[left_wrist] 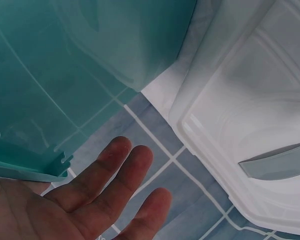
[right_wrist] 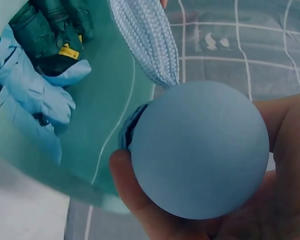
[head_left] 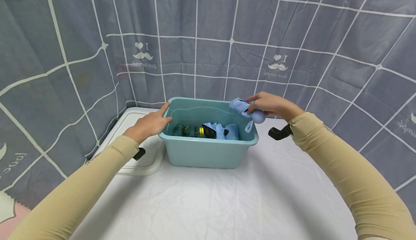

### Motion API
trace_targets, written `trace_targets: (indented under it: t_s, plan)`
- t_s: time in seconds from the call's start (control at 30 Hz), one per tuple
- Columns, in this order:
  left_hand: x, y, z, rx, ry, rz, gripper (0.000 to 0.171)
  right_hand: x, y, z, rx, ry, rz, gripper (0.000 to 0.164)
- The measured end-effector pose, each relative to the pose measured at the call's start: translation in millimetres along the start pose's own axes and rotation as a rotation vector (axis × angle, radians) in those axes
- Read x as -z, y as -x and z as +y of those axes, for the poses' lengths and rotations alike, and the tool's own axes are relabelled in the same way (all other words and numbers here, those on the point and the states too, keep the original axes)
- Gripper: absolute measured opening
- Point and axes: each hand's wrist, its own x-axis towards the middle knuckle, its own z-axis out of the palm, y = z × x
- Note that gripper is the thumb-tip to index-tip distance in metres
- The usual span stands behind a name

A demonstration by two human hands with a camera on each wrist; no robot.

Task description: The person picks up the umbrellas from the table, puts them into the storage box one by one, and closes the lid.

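My right hand (head_left: 271, 104) holds a folded light blue umbrella (head_left: 239, 107) above the right end of a teal plastic bin (head_left: 201, 154). Its rounded handle end (right_wrist: 200, 150) faces the right wrist camera, and a woven wrist strap (right_wrist: 151, 42) hangs from it. At the bin's left rim is my left hand (head_left: 151, 124), fingers extended; the left wrist view shows several of them outside the bin, holding nothing. Inside the bin lie another light blue umbrella (right_wrist: 32, 82) and dark green folded umbrellas (right_wrist: 37, 32) with a yellow tag. The bin wall partly hides them.
A white lid (head_left: 125, 124) lies flat to the left of the bin, partly under my left arm. White cloth (head_left: 208, 204) covers the table. A grey gridded curtain (head_left: 214, 19) hangs close behind the bin and along both sides.
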Motion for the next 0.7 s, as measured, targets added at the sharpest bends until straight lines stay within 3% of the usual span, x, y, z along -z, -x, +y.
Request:
trace_targets:
  t_s: [0.53,0.7]
  plan:
    - [0.2,0.3,1.8,0.0,-0.01,0.008,0.072,-29.6,-38.3,-25.0,-0.071,0.168,-0.145,0.068]
    - [-0.1,0.6,2.6,0.004,-0.014,0.013,0.073,-37.8,-50.3,-25.8,-0.09,0.204,-0.152,0.054]
